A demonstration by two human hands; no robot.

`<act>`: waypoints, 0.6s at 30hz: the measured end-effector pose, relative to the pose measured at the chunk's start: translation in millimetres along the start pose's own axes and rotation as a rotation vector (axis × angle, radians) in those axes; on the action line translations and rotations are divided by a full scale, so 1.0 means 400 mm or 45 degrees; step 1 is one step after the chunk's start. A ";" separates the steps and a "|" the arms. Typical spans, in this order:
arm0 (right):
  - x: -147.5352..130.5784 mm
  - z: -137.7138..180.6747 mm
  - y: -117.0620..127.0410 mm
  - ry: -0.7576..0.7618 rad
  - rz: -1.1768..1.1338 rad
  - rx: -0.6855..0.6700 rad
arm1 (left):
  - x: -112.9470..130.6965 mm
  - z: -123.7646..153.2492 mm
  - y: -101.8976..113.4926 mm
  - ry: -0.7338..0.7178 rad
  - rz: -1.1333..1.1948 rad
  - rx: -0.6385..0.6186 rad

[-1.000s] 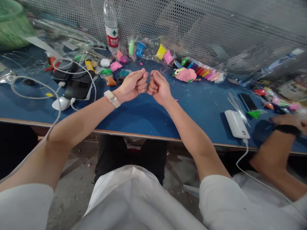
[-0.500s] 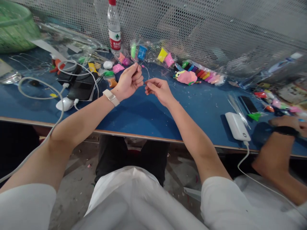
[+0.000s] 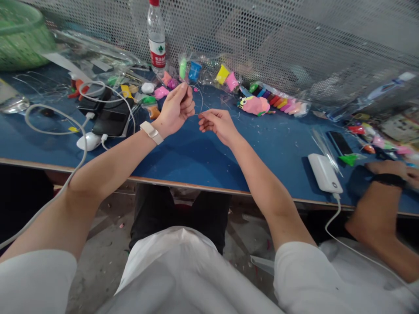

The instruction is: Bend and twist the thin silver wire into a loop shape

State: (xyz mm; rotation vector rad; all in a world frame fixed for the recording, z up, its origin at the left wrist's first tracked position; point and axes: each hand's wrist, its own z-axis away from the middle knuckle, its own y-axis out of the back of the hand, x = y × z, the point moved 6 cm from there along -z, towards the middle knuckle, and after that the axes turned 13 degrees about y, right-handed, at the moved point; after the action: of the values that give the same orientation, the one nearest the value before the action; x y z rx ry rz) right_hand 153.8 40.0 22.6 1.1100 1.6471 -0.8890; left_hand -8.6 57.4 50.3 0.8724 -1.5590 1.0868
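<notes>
My left hand (image 3: pixel 177 105) is closed above the blue table, thumb pressed on the curled fingers, pinching a thin pale thread (image 3: pixel 202 99). From there the thread arcs up and over to my right hand (image 3: pixel 218 124), whose thumb and index finger pinch it near its lower end. The thread looks like a clear line or fine wire; I cannot tell which. A tiny pink piece (image 3: pixel 195 89) shows beside the left fingertips, and whether it touches the thread is unclear. To the right lies a pink modelling-clay figure (image 3: pixel 254 105) with an eye.
Packets of coloured clay (image 3: pixel 222 74) line the back by a perforated metal panel (image 3: pixel 278 39). A water bottle (image 3: pixel 156 39), phone (image 3: pixel 113 115) and cables sit left, near a green basket (image 3: pixel 26 39). At right are a white power bank (image 3: pixel 324 173) and another person's hand (image 3: pixel 389 168).
My right hand has shifted very slightly down and right, and my left fingertips have risen a little. Both keep pinching the thread.
</notes>
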 end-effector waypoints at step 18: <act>-0.057 0.009 -0.012 0.628 1.254 0.032 | 0.006 0.030 -0.059 -0.187 0.039 -0.015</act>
State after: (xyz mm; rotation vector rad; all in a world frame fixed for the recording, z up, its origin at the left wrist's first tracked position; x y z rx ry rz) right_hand 154.2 29.1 43.6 1.9939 1.1733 0.0171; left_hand 8.7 38.0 56.7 0.9409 -1.7032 1.0539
